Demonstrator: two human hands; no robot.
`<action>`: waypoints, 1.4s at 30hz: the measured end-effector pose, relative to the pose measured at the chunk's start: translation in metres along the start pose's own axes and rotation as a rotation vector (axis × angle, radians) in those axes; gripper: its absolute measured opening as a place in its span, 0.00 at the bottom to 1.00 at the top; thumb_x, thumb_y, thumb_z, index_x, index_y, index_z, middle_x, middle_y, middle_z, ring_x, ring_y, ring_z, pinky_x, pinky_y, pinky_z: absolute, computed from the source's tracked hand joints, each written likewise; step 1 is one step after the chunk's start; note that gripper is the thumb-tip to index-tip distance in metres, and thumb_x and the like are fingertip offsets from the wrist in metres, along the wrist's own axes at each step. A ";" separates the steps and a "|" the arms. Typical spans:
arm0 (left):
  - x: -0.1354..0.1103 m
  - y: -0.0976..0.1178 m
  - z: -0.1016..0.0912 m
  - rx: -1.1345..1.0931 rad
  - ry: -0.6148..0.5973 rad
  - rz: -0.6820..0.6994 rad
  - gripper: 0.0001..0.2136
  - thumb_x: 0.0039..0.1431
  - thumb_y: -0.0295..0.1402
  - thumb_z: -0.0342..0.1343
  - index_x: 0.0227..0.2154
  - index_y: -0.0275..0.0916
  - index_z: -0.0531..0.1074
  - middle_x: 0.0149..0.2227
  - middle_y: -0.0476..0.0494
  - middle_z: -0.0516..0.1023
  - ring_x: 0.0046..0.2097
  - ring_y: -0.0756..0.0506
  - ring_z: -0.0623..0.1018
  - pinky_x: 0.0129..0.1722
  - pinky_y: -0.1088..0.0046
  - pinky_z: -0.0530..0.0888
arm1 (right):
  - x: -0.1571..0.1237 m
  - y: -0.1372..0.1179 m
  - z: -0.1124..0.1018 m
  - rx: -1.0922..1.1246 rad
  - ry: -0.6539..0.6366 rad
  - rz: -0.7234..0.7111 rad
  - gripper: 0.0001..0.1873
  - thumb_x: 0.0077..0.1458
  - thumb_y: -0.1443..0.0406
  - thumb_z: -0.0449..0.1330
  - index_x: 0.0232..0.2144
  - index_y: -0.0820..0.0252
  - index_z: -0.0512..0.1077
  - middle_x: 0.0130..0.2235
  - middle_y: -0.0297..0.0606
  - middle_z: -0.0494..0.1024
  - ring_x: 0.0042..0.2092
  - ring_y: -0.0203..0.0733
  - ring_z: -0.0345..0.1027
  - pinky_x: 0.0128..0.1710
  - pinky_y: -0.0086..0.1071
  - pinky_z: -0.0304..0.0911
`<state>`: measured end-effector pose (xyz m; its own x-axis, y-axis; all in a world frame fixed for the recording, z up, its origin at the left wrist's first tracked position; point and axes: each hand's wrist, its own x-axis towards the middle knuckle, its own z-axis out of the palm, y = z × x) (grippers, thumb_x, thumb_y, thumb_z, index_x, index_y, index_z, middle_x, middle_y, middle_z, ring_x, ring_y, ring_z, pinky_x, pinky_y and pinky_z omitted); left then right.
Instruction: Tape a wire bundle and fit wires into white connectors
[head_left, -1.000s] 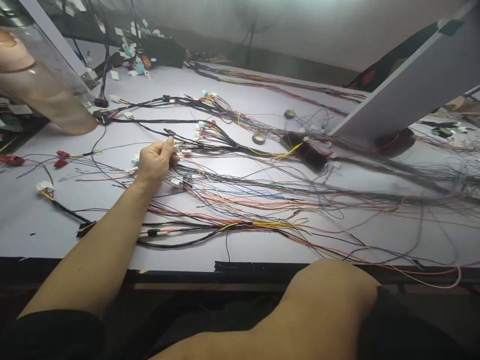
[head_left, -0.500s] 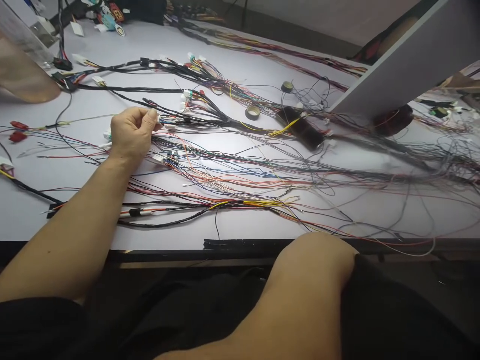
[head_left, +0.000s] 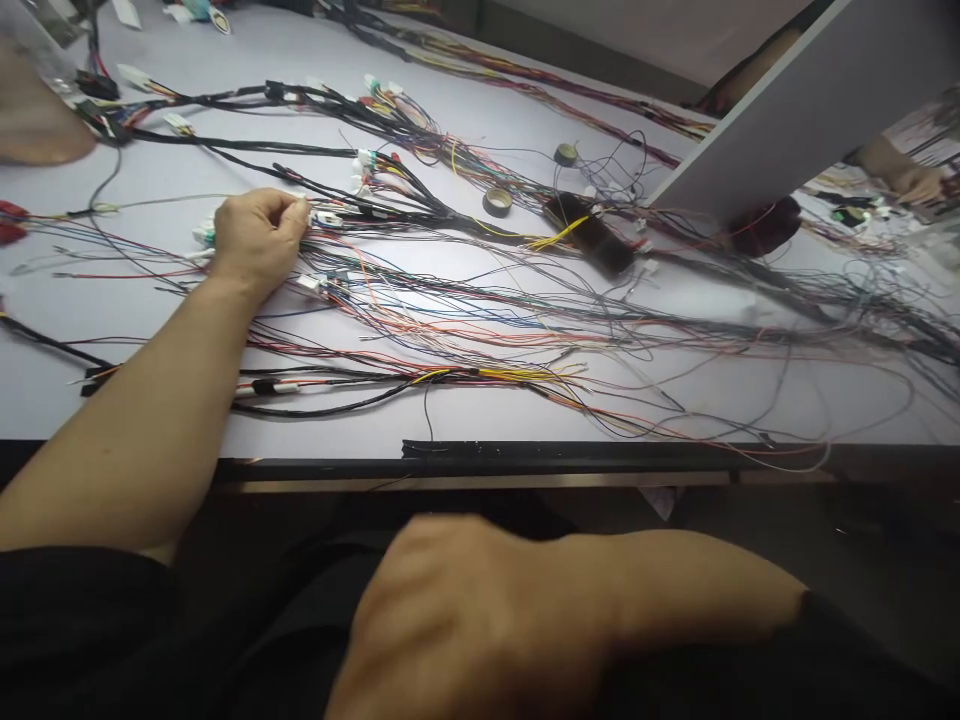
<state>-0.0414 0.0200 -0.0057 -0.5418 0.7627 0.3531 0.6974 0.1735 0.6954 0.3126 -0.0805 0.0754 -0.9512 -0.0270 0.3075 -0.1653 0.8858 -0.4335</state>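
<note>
My left hand [head_left: 259,240] is over the wiring at the left of the table, thumb and forefinger pinched together. What lies between the fingertips is too small to make out. Just right of them is a small white connector [head_left: 324,218] with wires. Another white connector [head_left: 309,285] lies a little nearer to me, on a spread of thin coloured wires [head_left: 450,300]. My right hand [head_left: 450,600] is low in front of my body, below the table edge, blurred and seen from the back. Its fingers are hidden.
Black-wrapped harness branches [head_left: 247,145] run across the table [head_left: 360,425]. Two tape rolls [head_left: 497,202] and a dark flat object [head_left: 592,235] lie mid-table. A grey upright panel [head_left: 757,120] stands at the right. Another person's hand [head_left: 916,185] shows beyond it.
My right arm has swung down and inward, bringing the right hand into view below the table edge. My left hand keeps its pinch at the same wires. The whole view has shifted slightly.
</note>
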 end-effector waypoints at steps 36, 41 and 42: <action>-0.177 0.119 -0.084 -0.954 0.051 -0.543 0.09 0.46 0.44 0.68 0.33 0.57 0.82 0.35 0.48 0.82 0.41 0.41 0.80 0.51 0.53 0.77 | 0.013 0.072 -0.001 0.156 0.530 0.591 0.12 0.61 0.61 0.61 0.26 0.56 0.66 0.27 0.30 0.73 0.30 0.37 0.67 0.37 0.35 0.59; -0.177 0.119 -0.090 -0.935 0.005 -0.532 0.09 0.49 0.40 0.65 0.35 0.58 0.82 0.40 0.47 0.82 0.45 0.39 0.80 0.52 0.51 0.76 | 0.008 0.076 -0.001 0.150 0.558 0.603 0.12 0.61 0.62 0.60 0.26 0.56 0.66 0.27 0.30 0.72 0.30 0.36 0.67 0.37 0.35 0.58; -0.177 0.119 -0.091 -0.925 0.009 -0.523 0.09 0.49 0.40 0.65 0.35 0.58 0.82 0.40 0.48 0.82 0.45 0.39 0.80 0.52 0.51 0.76 | 0.007 0.077 0.000 0.143 0.565 0.597 0.12 0.60 0.62 0.60 0.26 0.56 0.66 0.27 0.30 0.72 0.30 0.36 0.67 0.37 0.36 0.58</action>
<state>0.0952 -0.1509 0.0713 -0.6770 0.7252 -0.1255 -0.2494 -0.0656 0.9662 0.2929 -0.0124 0.0448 -0.6218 0.6987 0.3540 0.2578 0.6093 -0.7499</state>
